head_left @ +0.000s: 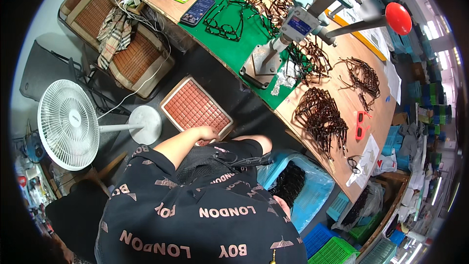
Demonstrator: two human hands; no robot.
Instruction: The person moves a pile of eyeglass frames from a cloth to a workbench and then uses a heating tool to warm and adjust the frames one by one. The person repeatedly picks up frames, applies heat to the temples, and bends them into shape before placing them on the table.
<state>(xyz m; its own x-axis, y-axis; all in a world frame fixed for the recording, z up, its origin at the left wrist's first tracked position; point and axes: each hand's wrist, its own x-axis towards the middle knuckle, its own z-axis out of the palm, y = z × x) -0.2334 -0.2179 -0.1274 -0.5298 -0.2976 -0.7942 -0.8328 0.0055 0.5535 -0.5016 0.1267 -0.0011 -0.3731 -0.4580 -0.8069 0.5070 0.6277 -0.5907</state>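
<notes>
"Because the right hand [282, 205] sits just beside the open blue crate [315, 193], what worries you most?"

"Tangling, I'd say. The black eyeglass frames [288, 183] lie heaped inside that crate, so pulling at one could drag out its neighbours or strain a hinge."

"How does each grip stand?"

"For the right I can't tell, since the black printed shirt [195, 225] hides most of that hand. The left hand [207, 134] has curled fingers near the tiled seat pad [195, 105], but whether they clasp anything doesn't show."

"Any other risk?"

"A heap of tortoiseshell frames [322, 122] lies close to the table's near edge; a brushing sleeve could sweep some off. The white cord [135, 92] by the floor fan [68, 124] might catch a foot."

"And the table [342, 102] itself?"

"Bare wood, partly under a green mat [234, 51]. A hand press [298, 24] with a red knob [398, 18] stands there, a phone [197, 11] lies towards the left, and red sunglasses [360, 126] lie beyond the heap."

"The room?"

"A crowded workshop: a chair [139, 63] draped with plaid cloth [116, 34] on the left, and a green basket [334, 253] below the table's right end."
</notes>
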